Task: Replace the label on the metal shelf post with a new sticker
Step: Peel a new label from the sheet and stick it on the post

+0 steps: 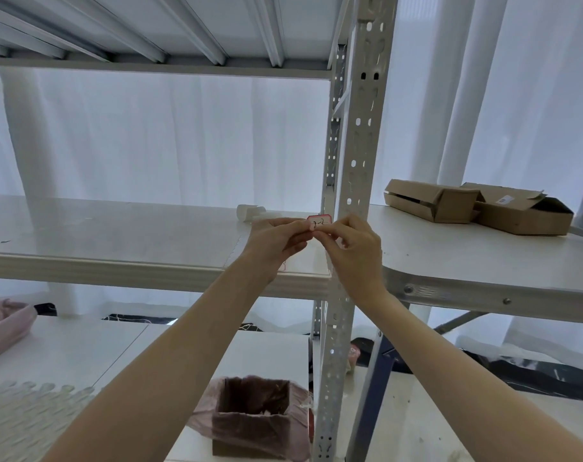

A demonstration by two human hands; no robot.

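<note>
Red-edged sticker (319, 222) beside metal post (358, 168)

Fingertips (311, 228) covered the sticker's (319, 222) lower edge; its handwriting was too small to read.

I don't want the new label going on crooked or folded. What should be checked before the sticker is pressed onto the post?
1. Sticker held by both hands: ok, left hand and right hand pinch it between fingertips.
2. Written side facing the person: ok, handwriting inside the red border shows.
3. Backing peeled off: cannot tell, the back is hidden.
4. Old label gone from the metal post: cannot tell, the hands cover the nearest stretch; higher up no label shows.
5. Sticker on the post: not ok, it is held just left of it.
6. Sticker flat and level: ok, no fold shows.
</note>
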